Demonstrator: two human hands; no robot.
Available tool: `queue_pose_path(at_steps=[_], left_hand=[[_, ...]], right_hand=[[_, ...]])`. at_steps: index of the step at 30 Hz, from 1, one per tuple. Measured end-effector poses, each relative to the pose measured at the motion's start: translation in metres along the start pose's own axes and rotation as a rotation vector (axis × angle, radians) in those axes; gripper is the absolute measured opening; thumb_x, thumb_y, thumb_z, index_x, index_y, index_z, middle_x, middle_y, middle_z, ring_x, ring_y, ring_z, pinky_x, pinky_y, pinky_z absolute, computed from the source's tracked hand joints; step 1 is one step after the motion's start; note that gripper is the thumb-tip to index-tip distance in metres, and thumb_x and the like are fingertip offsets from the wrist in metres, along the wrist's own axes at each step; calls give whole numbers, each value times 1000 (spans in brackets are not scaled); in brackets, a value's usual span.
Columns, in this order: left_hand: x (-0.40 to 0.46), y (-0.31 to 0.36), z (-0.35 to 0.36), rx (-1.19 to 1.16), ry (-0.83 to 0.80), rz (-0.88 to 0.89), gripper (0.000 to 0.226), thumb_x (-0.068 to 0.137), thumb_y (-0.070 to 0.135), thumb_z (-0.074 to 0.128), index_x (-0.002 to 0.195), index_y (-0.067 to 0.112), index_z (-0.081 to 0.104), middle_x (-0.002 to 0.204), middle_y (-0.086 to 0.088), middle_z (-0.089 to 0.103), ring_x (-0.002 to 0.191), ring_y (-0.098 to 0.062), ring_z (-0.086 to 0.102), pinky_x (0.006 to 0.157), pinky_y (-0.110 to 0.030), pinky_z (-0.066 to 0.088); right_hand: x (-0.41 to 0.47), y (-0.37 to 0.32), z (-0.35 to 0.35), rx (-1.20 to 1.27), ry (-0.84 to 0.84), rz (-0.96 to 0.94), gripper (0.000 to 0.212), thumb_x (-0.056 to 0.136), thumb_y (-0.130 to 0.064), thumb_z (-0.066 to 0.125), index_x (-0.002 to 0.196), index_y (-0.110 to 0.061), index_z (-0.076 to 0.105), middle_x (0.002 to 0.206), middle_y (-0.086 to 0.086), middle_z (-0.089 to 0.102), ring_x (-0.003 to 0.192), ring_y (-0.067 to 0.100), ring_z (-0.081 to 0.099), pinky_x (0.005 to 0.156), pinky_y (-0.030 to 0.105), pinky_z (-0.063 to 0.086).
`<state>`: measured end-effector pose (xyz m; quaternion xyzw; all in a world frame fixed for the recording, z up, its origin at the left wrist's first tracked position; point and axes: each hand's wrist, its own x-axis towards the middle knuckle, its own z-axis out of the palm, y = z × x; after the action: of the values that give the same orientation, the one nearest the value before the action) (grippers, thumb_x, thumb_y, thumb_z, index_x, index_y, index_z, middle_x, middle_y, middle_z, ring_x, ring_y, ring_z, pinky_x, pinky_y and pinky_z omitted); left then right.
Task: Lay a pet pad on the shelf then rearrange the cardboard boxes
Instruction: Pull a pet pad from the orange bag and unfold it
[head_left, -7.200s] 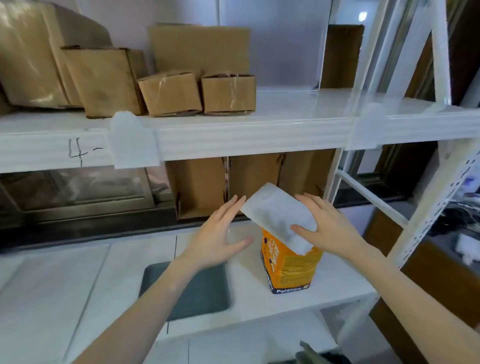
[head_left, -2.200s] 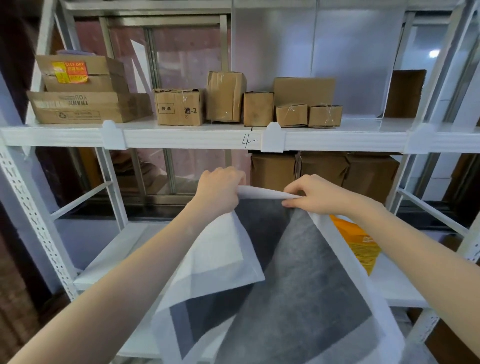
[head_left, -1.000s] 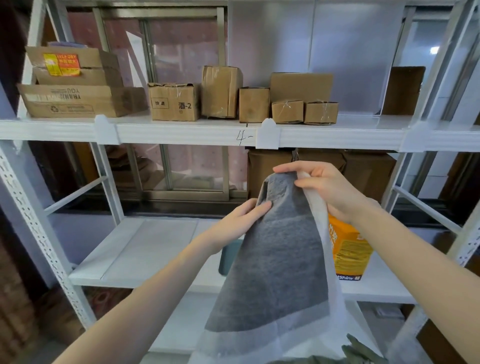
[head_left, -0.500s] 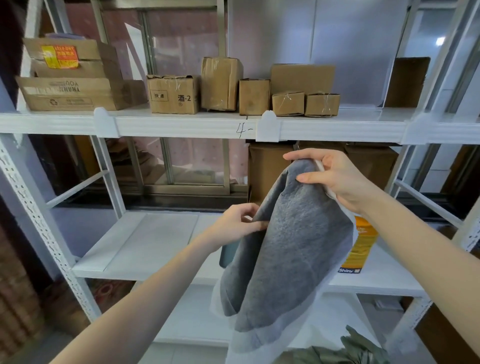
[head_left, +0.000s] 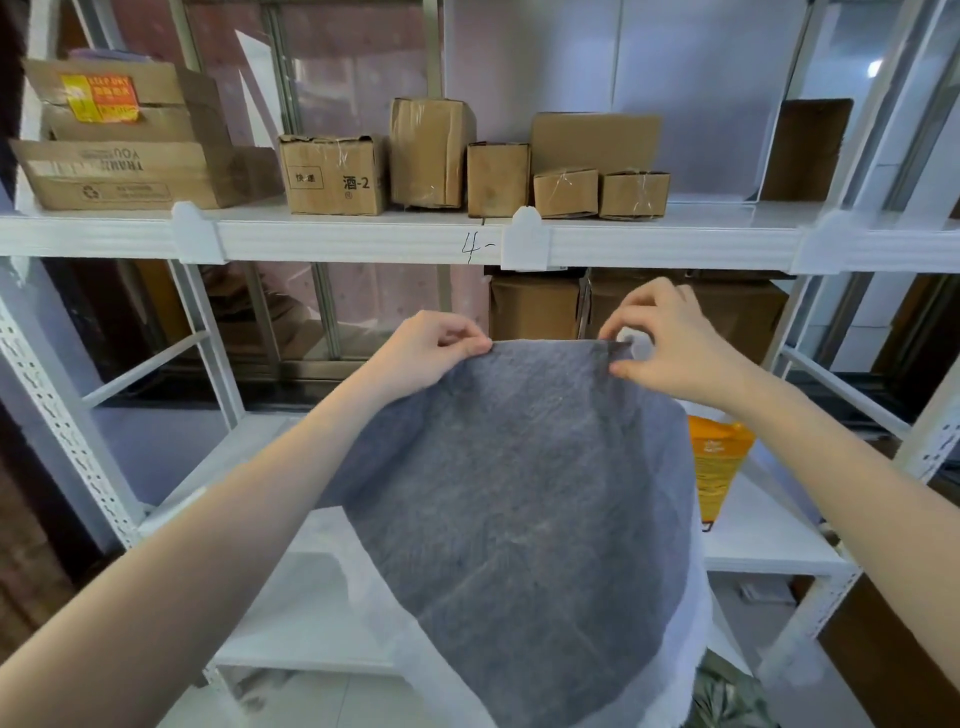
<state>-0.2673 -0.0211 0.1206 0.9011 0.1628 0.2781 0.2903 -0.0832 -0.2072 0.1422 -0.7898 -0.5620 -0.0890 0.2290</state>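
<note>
Both hands, left (head_left: 434, 349) and right (head_left: 670, 347), have a pinch grip on the pet pad's (head_left: 524, 499) top edge, hanging unfolded before the shelf (head_left: 363, 236). Next probably spreading it flat; cardboard boxes (head_left: 332, 174) untouched.

pad (head_left: 524, 499): soft fibrous sheet; grey face matt and slightly fuzzy with faint creases; white border thin and papery
shelf (head_left: 363, 241): white painted metal; smooth, faint sheen; ribbed front edge
clips (head_left: 524, 236): white plastic, smooth
boxes (head_left: 332, 174): brown corrugated cardboard, matt; clear glossy tape wrinkled over seams
bag (head_left: 714, 467): orange printed packaging, smooth with slight gloss
uprights (head_left: 62, 415): perforated white metal
</note>
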Motion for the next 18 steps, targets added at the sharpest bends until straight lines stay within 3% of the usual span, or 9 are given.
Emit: queue_pose_path(at_steps=[2, 5, 9, 10, 12, 15, 18], left_hand=[[4, 7, -1, -8, -62, 46, 14, 92, 24, 56, 82, 25, 65, 82, 13, 65, 80, 2, 58, 79, -17, 42], [10, 16, 2, -19, -131, 108, 16, 93, 22, 54, 81, 27, 62, 82, 14, 64, 79, 0, 57, 81, -21, 43], [12, 18, 11, 25, -106, 146, 8, 90, 26, 58, 84, 27, 63, 84, 13, 64, 82, -2, 58, 81, -24, 43], [11, 15, 13, 55, -58, 155, 4, 88, 28, 61, 89, 24, 63, 90, 11, 63, 87, -4, 58, 83, -25, 43], [6, 7, 22, 141, 109, 200, 22, 84, 33, 66, 99, 21, 58, 103, 4, 54, 97, -10, 53, 86, -28, 44], [-16, -2, 38, 146, 325, 230, 30, 81, 39, 67, 95, 18, 52, 97, 2, 47, 88, -12, 48, 80, -25, 42], [-41, -14, 64, 91, 162, 57, 38, 80, 48, 64, 99, 19, 48, 99, 2, 49, 87, -11, 48, 77, -22, 40]], right_hand=[[-2, -9, 0, 45, -118, -114, 39, 78, -39, 69, 115, -32, 57, 125, -3, 48, 121, 17, 38, 102, 47, 36], [-7, -31, 6, 146, -195, -202, 57, 78, -43, 68, 129, -30, 47, 119, -13, 52, 112, 5, 45, 97, 28, 38], [-3, -42, 19, 153, -90, -179, 33, 82, -28, 68, 113, -22, 61, 93, -3, 62, 89, 15, 57, 72, 25, 42], [-1, -42, 19, 179, -73, -153, 25, 82, -27, 67, 106, -20, 65, 90, -1, 65, 87, 15, 58, 69, 23, 42], [1, -38, 20, 227, -46, -108, 15, 84, -26, 65, 95, -17, 69, 90, 0, 66, 86, 13, 58, 70, 22, 42], [1, -31, 20, 268, 9, -59, 9, 88, -25, 60, 87, -18, 65, 88, -1, 63, 85, 13, 56, 67, 20, 40], [2, -24, 18, 279, 58, -42, 14, 90, -24, 57, 87, -11, 61, 86, 2, 64, 82, 16, 56, 67, 17, 38]])
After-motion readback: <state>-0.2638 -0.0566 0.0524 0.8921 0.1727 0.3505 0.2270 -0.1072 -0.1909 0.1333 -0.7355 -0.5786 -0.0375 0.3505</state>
